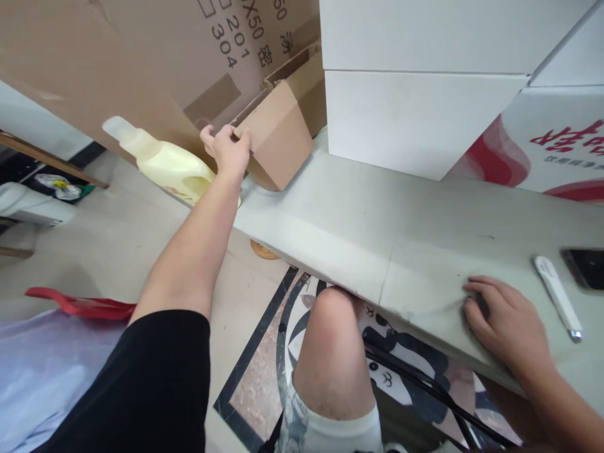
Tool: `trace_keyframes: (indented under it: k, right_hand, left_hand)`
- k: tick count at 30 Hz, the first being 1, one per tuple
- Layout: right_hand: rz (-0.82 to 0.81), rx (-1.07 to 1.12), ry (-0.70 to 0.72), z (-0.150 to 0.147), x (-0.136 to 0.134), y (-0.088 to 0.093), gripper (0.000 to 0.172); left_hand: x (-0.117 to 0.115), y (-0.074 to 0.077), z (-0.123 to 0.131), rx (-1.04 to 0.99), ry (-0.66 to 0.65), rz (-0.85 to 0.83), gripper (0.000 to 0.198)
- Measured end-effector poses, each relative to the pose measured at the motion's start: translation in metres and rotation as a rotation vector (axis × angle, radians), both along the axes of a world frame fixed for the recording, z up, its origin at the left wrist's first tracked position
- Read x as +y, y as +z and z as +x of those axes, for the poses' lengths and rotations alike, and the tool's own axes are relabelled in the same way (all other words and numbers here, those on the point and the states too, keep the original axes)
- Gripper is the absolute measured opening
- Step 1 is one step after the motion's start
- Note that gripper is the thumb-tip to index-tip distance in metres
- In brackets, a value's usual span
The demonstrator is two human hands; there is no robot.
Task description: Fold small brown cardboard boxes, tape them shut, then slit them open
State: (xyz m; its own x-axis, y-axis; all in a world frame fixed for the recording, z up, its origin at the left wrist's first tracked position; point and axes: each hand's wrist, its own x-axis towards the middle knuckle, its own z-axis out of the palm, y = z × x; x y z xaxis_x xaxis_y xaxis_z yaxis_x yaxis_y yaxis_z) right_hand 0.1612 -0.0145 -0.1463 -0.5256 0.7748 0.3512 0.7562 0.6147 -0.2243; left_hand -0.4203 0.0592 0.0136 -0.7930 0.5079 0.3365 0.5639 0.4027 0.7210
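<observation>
My left hand [228, 148] reaches across to a small brown cardboard box [283, 138] at the back of the pale table [340, 214]. Its fingers are closed over the box's left upper edge, and the box sits tilted. Beside that hand stands a pale yellow bottle [170, 163] with a whitish cap. Near the table's front edge rests my right hand [507, 321], palm down, its thumb and fingers apart with nothing in them. Just right of it lies a white utility knife [558, 299].
Behind the small box stands a large printed brown carton [155, 56]. White boxes [415, 119] are stacked at the back, beside a red-and-white carton [557, 145]. A dark phone [587, 267] lies at the right edge. My knee [335, 340] is below the table's front edge.
</observation>
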Motion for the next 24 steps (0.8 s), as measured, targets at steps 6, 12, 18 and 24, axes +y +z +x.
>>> trace_keyframes:
  k: [6,12,18,24]
  right_hand:
    - [0.049,-0.033,-0.012,0.001,-0.001,-0.003,0.022]
    - [0.029,0.005,-0.017,-0.002,-0.002,-0.006,0.024]
    - [-0.159,0.264,-0.075,-0.003,-0.004,0.003,0.016]
    - [-0.106,0.618,-0.284,0.028,0.004,0.035,0.013]
  left_hand:
    - [-0.014,-0.009,0.02,0.045,-0.144,0.024,0.027]
    - [-0.043,-0.013,0.054,0.165,-0.354,-0.014,0.03]
    - [-0.065,0.001,0.13,0.149,-0.733,-0.082,0.032]
    - [-0.06,0.015,0.233,-0.013,-1.35,-0.213,0.038]
